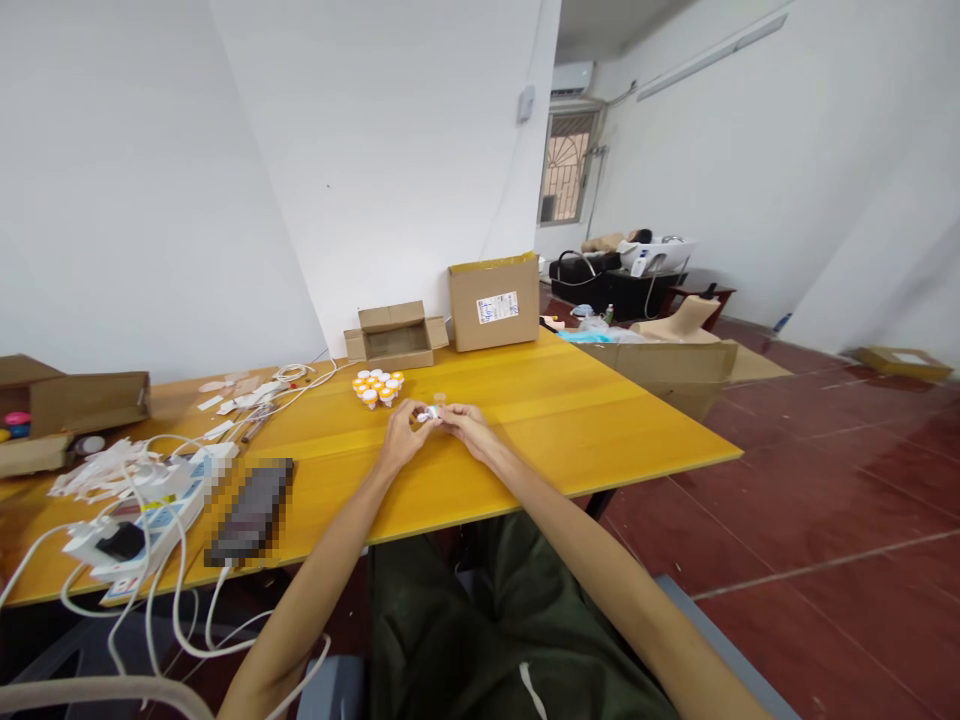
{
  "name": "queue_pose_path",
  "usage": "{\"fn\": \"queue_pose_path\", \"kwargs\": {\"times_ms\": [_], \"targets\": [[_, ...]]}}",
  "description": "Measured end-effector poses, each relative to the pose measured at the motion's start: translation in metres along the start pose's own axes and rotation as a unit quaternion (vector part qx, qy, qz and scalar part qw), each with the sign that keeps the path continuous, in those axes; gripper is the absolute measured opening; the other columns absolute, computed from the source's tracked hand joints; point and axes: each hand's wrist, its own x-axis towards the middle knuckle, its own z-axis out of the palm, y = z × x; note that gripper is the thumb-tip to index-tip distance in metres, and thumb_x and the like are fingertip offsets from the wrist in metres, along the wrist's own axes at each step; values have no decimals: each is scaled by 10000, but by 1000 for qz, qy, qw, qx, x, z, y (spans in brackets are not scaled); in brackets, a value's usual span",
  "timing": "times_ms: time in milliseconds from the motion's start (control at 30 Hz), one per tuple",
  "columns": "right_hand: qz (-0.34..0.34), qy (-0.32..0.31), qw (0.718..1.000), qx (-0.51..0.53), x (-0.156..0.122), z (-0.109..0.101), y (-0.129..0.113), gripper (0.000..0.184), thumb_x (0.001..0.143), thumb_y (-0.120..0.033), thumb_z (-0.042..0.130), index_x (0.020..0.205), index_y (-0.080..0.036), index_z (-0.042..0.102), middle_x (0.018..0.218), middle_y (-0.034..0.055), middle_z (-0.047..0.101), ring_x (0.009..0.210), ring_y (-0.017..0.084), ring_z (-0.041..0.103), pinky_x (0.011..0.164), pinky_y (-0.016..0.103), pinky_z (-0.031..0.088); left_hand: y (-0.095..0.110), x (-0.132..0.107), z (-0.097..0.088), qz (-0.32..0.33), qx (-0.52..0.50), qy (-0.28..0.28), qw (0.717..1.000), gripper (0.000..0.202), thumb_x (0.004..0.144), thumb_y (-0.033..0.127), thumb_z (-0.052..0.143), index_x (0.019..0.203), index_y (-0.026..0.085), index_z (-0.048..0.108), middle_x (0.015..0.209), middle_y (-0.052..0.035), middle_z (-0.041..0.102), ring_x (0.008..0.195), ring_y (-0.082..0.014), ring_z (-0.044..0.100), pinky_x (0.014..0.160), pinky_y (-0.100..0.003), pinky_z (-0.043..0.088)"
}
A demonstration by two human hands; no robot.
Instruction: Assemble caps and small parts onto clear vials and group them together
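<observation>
My left hand [406,436] and my right hand [466,424] meet above the table, both with fingers pinched. Between the fingertips is a small white object [428,413], too small to make out its kind, and both hands grip it. Just behind my fingers stands a small see-through piece [439,398], perhaps a cup or lid. A cluster of several small containers with white tops and orange rims [379,386] sits close together, beyond my left hand.
An open cardboard box [397,345] and a closed carton [495,304] stand at the table's back. To the left lie a power strip [169,515], tangled white cables and a blurred dark phone-like device [251,512]. The yellow table [600,420] ends at a slanted right edge.
</observation>
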Motion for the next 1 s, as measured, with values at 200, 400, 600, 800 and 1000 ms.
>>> {"fn": "queue_pose_path", "kwargs": {"times_ms": [200,400,600,800,1000], "targets": [[-8,4,1000,2,3,-2,5,340,416,-407,904,567,-193,688,690,7,681,689,135,582,735,286,471,3,0,-2,37,14,-7,999,101,771,189,697,861,208,657,803,-12,649,722,-167,597,647,-272,480],[-15,-9,1000,-3,8,-7,10,297,488,-372,890,599,-188,684,752,21,699,750,162,617,785,318,482,-2,-1,-2,65,26,-14,997,157,781,186,696,932,209,658,861,-22,650,755,-175,600,666,-283,496],[-21,-15,1000,1,8,-7,10,274,506,-359,879,612,-187,694,752,30,707,751,167,626,792,325,491,-5,-2,-2,66,28,-24,997,211,790,183,685,994,220,644,935,-40,645,841,-196,610,725,-309,507],[-17,-1,1000,9,7,-6,8,306,470,-391,883,612,-187,706,723,34,706,730,168,612,744,309,484,-6,-2,2,32,37,1,999,375,719,243,775,1057,213,614,954,-36,654,864,-199,627,709,-293,501],[-25,-3,1000,-11,9,-9,11,279,512,-384,868,613,-189,696,751,38,712,746,165,614,785,319,482,-3,-1,0,32,47,-9,998,99,780,214,703,862,205,648,807,-12,656,736,-170,607,684,-280,492]]}}
